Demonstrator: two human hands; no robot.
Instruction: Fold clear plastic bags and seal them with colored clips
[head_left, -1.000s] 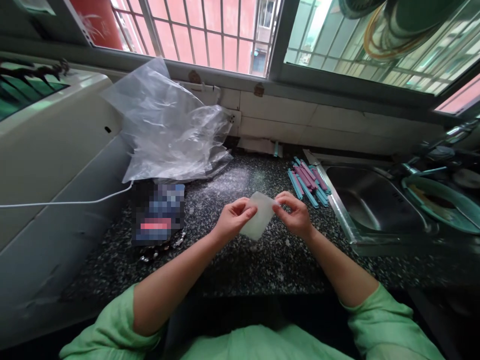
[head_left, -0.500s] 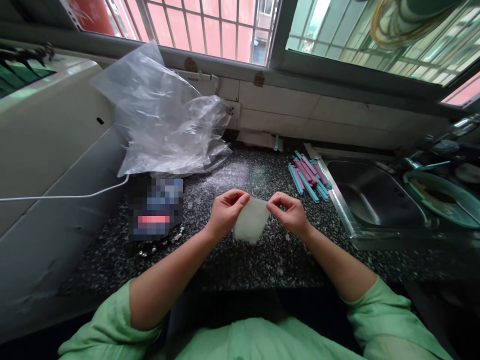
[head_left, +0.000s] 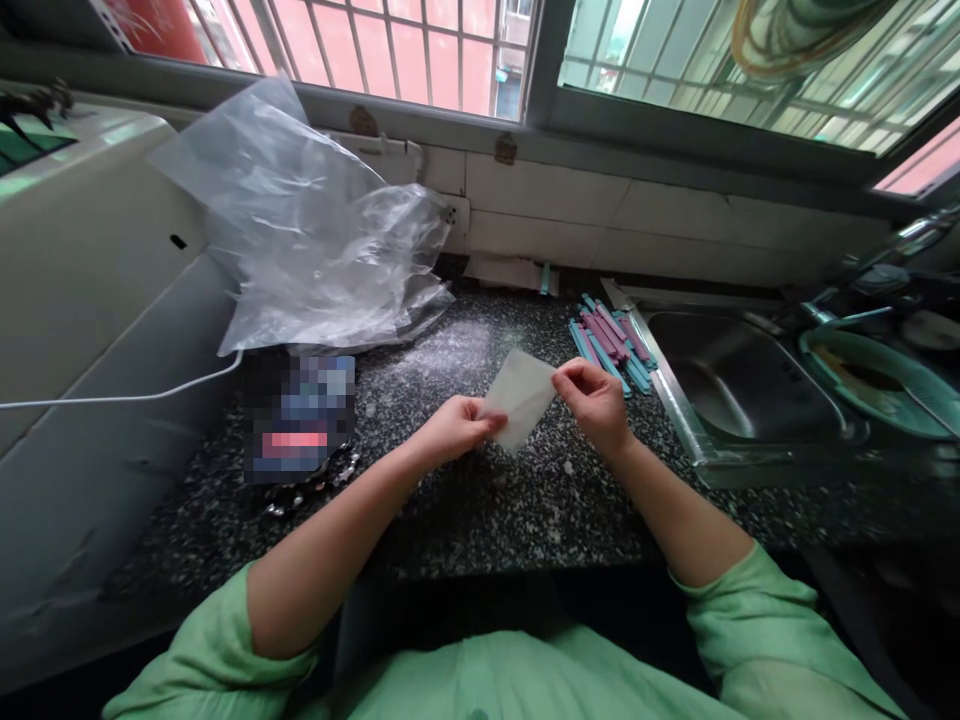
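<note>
Sheet: thin, translucent, pale-green square sheet [head_left: 520, 398], suspended between both hands over the middle of the countertop; set cornerwise, one corner to the far side and one to the near side
Left hand: bare left hand [head_left: 459, 428], clamped on the left corner of the sheet, thumb lying over the upper face and fingers bent behind
Right hand: bare right hand [head_left: 596, 400], thumb and fingertips pinched together on the right corner of the sheet
Sleeves: light-green fabric sleeves [head_left: 202, 635], ending near the elbows; both forearms bare
Countertop: black-and-white speckled stone countertop [head_left: 480, 520], spanning the scene below the hands
Strips: loose pile of long, narrow, blue and mauve strips [head_left: 609, 340], on the countertop just beyond the right hand, left of the sink
Bags: heap of crumpled, clear plastic bags [head_left: 315, 240], far left, well apart from the left hand
Masked item: pixelated blue-and-red object [head_left: 304, 415], on the countertop to the left of the left hand; identity cannot be told
Cable: thin white cable [head_left: 135, 403], running in from the left edge toward the bags
Sink: rectangular stainless-steel sink [head_left: 739, 380], right side
Basin: round, pale-green basin [head_left: 870, 375], right of the sink bowl
</note>
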